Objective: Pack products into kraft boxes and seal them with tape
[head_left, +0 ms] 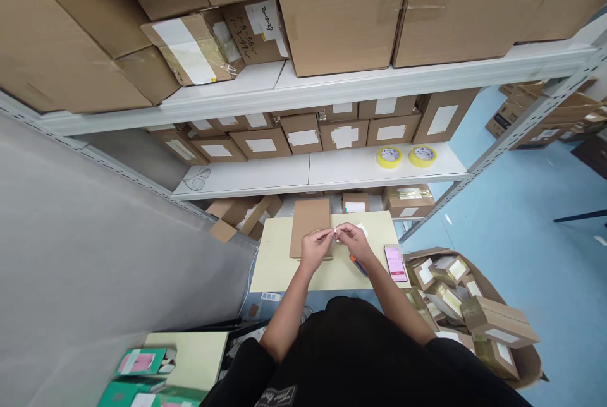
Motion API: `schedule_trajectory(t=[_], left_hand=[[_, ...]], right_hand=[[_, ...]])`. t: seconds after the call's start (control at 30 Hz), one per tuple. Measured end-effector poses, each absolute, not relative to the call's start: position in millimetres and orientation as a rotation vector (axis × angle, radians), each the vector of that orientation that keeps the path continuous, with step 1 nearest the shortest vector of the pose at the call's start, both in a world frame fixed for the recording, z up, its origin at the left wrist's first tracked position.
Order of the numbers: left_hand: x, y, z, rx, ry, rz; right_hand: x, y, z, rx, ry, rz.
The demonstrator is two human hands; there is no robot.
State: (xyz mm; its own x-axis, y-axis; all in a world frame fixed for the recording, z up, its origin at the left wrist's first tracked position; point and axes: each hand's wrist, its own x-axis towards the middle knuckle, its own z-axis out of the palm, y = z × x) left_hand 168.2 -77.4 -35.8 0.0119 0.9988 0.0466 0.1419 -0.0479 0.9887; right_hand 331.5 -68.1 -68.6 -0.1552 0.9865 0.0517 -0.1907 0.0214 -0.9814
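Observation:
My left hand and my right hand meet over the table, fingertips pinched together on a small white piece. Its kind is too small to make out. Under and beside my left hand lies a flat brown cardboard box, closed, on the pale yellow table. A bit of white paper shows just behind my right hand. Close to my right wrist rests a blue and orange tool, partly hidden by the forearm.
A phone with a lit pink screen lies at the table's right edge. Two yellow tape rolls and eyeglasses sit on the shelf ahead. Right of the table stands a large carton full of small boxes. An opened box is behind left.

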Motion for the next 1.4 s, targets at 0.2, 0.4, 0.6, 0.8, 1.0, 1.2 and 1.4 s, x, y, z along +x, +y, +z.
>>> schedule_trajectory(t=[0.2,0.4,0.6,0.8,1.0,1.2,1.4], left_hand=[[172.0,-82.7,-41.2,1.381,1.335,1.223],[173.8,-85.0,-42.9,1.480,1.330,1.278],[160.4,-81.6,-38.6,1.527,1.311,1.223],[160.0,-79.6,-42.7,1.368,1.342,1.199],[162.8,-76.5,-52.4,1.005,1.266,1.226],[159.4,-80.0,-54.0,1.126,1.231,1.188],[151.7,-83.8,-56.3,0.925,1.298,1.256]], right_hand=[[331.0,-68.4,-63.8,-0.955,-1.185,1.389],[328.7,-70.6,-62.4,-0.957,-1.218,1.375],[331.0,-75.6,-53.3,-1.070,-1.414,1.218],[330.0,-76.0,-47.6,-1.096,-1.511,1.113],[326.2,-74.9,-54.1,-1.066,-1.426,1.245],[324.6,-76.6,-49.9,-1.049,-1.419,1.252],[319.6,-80.5,-62.4,-1.036,-1.257,1.349]])
